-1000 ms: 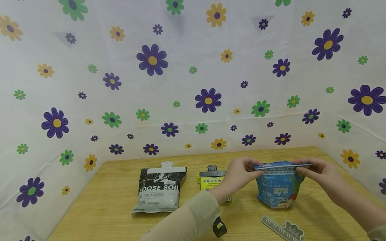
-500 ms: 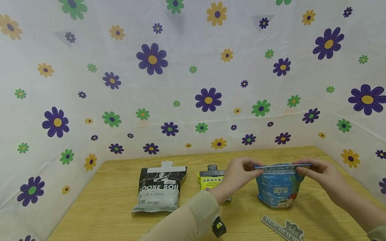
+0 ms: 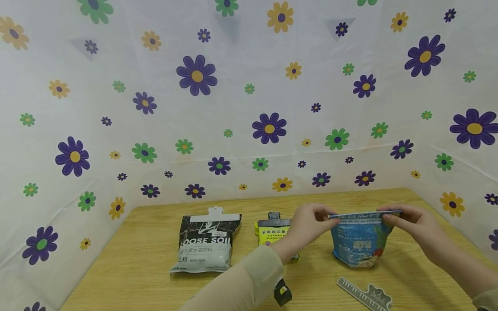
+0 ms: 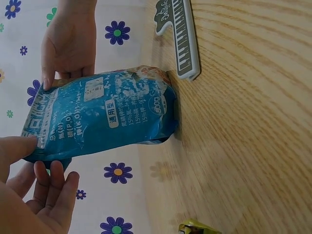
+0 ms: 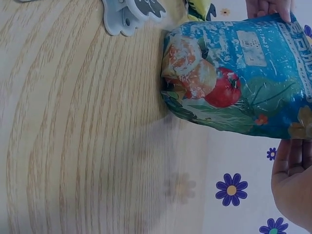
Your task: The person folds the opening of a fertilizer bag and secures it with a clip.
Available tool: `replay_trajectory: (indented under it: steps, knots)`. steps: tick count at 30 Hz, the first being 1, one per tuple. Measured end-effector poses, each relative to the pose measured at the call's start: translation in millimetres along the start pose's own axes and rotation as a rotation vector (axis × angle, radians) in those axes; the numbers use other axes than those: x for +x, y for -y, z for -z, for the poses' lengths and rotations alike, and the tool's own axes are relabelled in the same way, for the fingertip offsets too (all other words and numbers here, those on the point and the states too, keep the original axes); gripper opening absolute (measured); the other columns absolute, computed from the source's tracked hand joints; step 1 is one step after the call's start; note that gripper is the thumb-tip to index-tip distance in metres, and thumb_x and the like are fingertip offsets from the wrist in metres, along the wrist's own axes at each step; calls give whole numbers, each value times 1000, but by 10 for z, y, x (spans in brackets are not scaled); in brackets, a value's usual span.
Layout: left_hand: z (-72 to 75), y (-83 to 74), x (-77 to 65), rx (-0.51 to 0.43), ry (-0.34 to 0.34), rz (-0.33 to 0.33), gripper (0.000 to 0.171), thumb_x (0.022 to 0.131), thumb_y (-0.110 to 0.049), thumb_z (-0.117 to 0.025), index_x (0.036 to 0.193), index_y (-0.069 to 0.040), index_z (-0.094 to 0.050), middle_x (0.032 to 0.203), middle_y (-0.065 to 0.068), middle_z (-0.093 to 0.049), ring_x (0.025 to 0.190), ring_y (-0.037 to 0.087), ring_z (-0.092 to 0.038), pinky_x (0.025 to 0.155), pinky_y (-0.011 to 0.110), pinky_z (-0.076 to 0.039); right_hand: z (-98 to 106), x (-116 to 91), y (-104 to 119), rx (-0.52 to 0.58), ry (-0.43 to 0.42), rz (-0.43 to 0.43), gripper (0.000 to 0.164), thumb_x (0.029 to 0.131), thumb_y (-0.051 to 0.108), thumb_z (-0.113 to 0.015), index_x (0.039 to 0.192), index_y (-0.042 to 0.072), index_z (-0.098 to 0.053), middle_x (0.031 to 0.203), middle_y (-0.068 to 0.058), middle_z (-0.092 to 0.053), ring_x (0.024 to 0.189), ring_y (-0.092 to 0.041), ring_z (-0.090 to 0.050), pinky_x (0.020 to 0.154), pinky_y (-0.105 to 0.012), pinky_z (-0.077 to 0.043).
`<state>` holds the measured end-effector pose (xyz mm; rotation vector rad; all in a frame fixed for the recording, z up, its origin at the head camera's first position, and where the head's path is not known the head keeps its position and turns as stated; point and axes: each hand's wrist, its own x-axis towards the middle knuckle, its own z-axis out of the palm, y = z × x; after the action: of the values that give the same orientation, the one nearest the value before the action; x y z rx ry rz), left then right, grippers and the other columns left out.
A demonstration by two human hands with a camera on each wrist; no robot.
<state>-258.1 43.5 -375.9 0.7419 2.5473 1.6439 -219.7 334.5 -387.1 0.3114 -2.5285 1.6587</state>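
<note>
A blue fertilizer bag with printed white lettering stands upright on the wooden table at the right. Its top edge is stretched flat between both hands. My left hand pinches the top left corner between thumb and fingers, and my right hand does the same at the top right corner. In the left wrist view the bag shows its printed front and "500g" mark; the right wrist view has the tomato picture on the bag. A grey sealing clip with a piano-key pattern lies in front of the bag.
At the left a black-and-grey soil bag carries a white clip along its top. Behind my left forearm stands a yellow bag with a dark clip. A black item pokes out beside the sleeve. Flowered cloth surrounds the table.
The bag's top edge has turned slightly, so more of the lettering just below it faces the head camera. Both hands keep their pinch and stay in nearly the same place.
</note>
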Motion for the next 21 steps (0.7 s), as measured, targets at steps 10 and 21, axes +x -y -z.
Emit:
replay_trajectory:
  steps: [10, 21]
  knots:
    - [8, -3, -3, 32, -3, 24, 13, 96, -16, -81, 107, -11, -83, 87, -2, -71, 74, -5, -54, 64, 14, -50, 3, -4, -5, 10, -7, 5, 26, 111, 12, -57, 125, 16, -78, 105, 24, -69, 95, -2, -64, 80, -11, -52]
    - [2, 20, 3, 53, -12, 36, 11, 95, -19, -82, 105, -14, -84, 99, -1, -78, 86, -1, -65, 71, 16, -55, -32, -17, -10, 30, -30, -3, 27, 110, 8, -58, 118, 22, -80, 103, 26, -69, 95, 4, -63, 79, -11, -53]
